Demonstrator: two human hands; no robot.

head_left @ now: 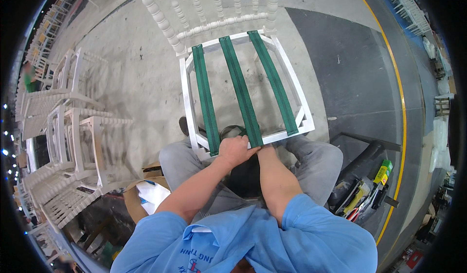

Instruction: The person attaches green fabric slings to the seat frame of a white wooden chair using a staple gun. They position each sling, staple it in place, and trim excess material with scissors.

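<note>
A white wooden chair frame with turned, bead-like back spindles stands in front of me, its front rail over my lap. Three green webbing straps with dark stripes run from the back rail to the front one: a left strap, a middle strap and a right strap. At the front rail, my left hand is closed on the middle strap's near end. My right hand reaches in under the rail beside that same strap end. Its fingers are hidden beneath the rail.
White chairs are stacked at the left. An open cardboard box with white material sits by my left knee. On my right, a dark tray holds tools and a green-yellow box. A yellow line crosses the floor.
</note>
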